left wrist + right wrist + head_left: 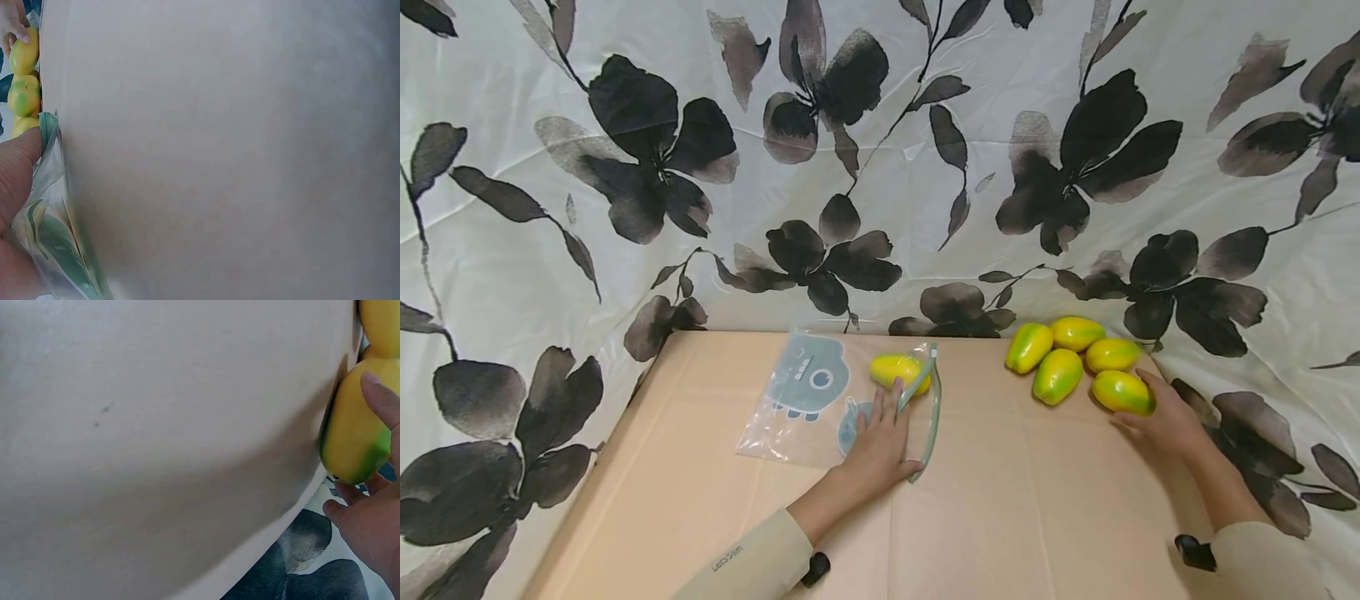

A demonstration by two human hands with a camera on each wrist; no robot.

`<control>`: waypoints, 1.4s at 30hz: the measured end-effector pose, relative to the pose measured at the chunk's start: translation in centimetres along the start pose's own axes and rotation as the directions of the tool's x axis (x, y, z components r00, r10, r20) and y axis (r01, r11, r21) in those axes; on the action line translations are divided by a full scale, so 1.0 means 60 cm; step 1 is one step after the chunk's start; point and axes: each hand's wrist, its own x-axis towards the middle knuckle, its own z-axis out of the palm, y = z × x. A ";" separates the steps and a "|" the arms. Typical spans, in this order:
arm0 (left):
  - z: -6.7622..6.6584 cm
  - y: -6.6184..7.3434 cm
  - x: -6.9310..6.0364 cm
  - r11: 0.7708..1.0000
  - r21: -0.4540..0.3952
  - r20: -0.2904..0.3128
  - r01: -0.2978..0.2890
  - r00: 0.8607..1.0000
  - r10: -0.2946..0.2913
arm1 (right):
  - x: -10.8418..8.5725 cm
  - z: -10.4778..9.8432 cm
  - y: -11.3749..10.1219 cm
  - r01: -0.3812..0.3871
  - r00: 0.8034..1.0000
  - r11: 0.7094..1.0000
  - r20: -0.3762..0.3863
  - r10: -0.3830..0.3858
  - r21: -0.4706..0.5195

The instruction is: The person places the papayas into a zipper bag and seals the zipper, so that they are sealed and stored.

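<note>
One sleeve overlaps the board, flowered cloth behind fruits.

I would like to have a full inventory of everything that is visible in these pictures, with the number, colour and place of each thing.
Loose fruits: five, yellow-green, grouped at the table's far right
Bagged fruit: one, yellow-green, in the bag's mouth
Bag: one, clear with blue-grey prints and green edging, on the table, left of the loose fruits
Table: one, light tan, beneath bag and fruits
Cloth: seemingly one, white with black-grey flowers, behind and beside the table
Black pieces: two, black, one at each cuff
Sleeves: two, beige, on both arms
Left grip: one, bare, on the bag's mouth
Right grip: one, bare, holding the nearest loose fruit
</note>
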 end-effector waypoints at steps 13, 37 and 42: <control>-0.001 -0.002 -0.005 1.000 0.010 0.001 -0.010 1.000 0.010 | -0.005 0.016 0.017 0.025 1.000 1.000 -0.008 -0.025 0.005; -0.007 0.001 -0.001 1.000 0.007 0.009 -0.009 1.000 0.009 | -0.027 -0.009 -0.036 0.156 0.972 0.987 -0.175 -0.159 -0.034; -0.005 0.000 -0.001 1.000 0.011 0.003 -0.010 1.000 0.010 | -0.022 -0.007 -0.070 0.221 0.959 0.975 -0.180 -0.218 -0.003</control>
